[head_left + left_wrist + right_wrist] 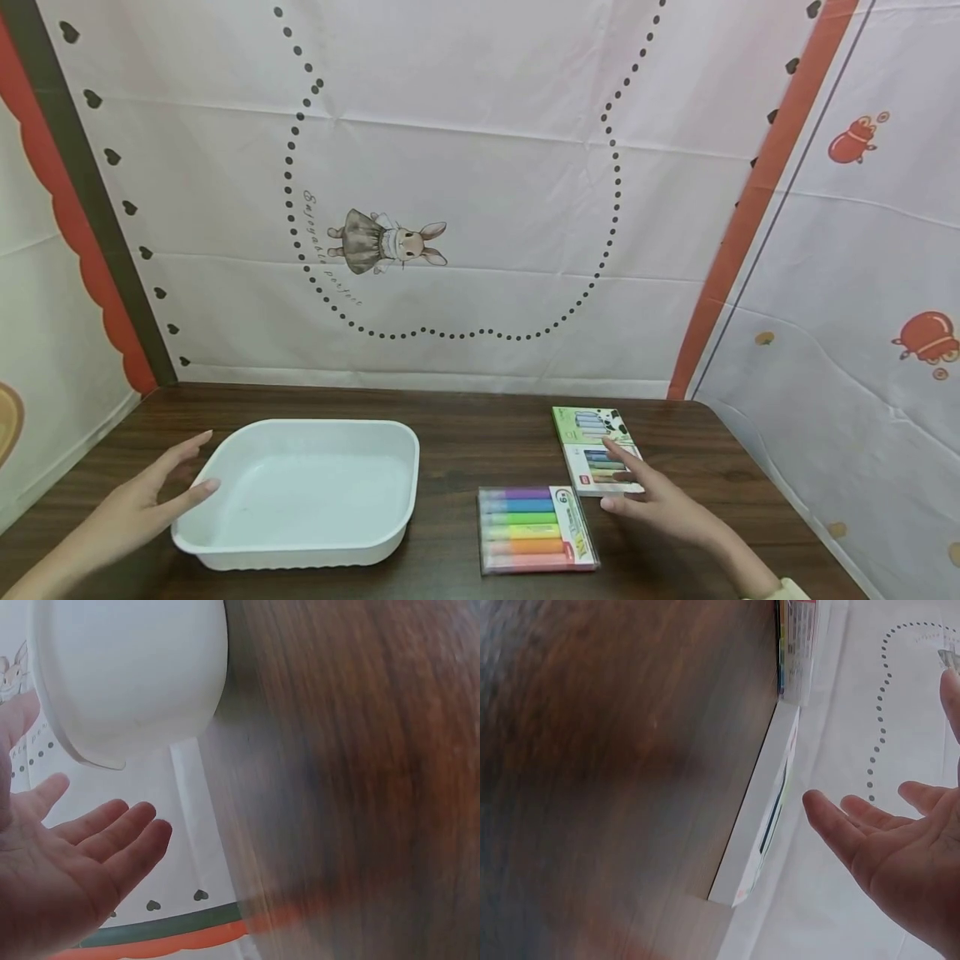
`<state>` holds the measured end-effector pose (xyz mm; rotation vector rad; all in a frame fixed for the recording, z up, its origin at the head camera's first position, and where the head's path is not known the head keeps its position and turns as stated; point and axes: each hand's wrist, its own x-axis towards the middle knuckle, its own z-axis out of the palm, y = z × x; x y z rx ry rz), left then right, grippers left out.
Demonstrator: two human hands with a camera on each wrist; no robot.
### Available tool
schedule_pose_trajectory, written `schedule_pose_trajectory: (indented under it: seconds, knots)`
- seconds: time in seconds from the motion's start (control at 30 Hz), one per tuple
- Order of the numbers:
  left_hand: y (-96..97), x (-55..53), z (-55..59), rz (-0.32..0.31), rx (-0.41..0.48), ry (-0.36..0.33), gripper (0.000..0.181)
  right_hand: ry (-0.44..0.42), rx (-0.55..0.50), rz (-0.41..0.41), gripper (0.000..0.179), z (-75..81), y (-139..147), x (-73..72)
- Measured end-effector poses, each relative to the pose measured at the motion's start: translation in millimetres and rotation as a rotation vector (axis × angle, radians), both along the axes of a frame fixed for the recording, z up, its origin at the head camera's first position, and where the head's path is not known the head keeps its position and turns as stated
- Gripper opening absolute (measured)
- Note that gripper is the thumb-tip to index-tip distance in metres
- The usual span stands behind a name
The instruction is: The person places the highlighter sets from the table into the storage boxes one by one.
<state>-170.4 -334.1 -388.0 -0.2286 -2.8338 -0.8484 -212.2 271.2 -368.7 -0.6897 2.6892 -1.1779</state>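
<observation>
A white plastic basin (pixel 300 556) stands on the left of the table. Beside its left end is my left hand (pixel 138 500), fingers spread and loosely bent, the thumb overlapping the rim in the head view. The left wrist view shows the fingers (pixel 120 832) apart from the basin wall (pixel 150 682). My right hand (pixel 660 500) hovers by a flat green and white box (pixel 588 427) with pictured pens, fingers spread and holding nothing. A clear pack of rainbow-coloured highlighters (pixel 521 532) lies left of that hand, near the box's lower corner.
The dark wooden table (pixel 450 450) carries these things. A white printed cloth (pixel 480 208) with a rabbit figure hangs behind its back edge. More printed cloth (pixel 847 275) hangs along the right side.
</observation>
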Motion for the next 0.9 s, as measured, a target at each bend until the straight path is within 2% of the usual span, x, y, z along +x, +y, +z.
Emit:
schedule_pose_trajectory:
  seconds: [0.13,0.23,0.43,0.6,0.73,0.9]
  knots:
    - [-1.8,-0.3,-3.4,-0.017,0.035,-0.044,0.07,-0.034,-0.045,0.08,0.075,-1.5,-2,-0.8]
    - [-3.2,-1.2,-6.3,-0.036,0.053,-0.047,0.07,-0.086,-0.066,0.097,0.076,-2.4,-3,-1.2]
    - [-5.3,-3.8,-13.2,-0.136,0.175,0.004,0.065,-0.117,-0.066,0.141,0.078,-4.2,-6,-1.5]
    - [-7.2,-5.8,-17.1,-0.199,0.239,-0.041,0.062,-0.164,-0.128,0.203,0.079,-6.6,-8,-1.4]
    - [-9.8,-7.0,-19.4,-0.198,0.211,-0.076,0.062,-0.177,-0.133,0.209,0.08,-8.9,-9,-2.6]
    - [-11.2,-8.6,-22.0,-0.148,0.157,-0.123,0.061,-0.194,-0.14,0.209,0.079,-12.3,-10,-4.8]
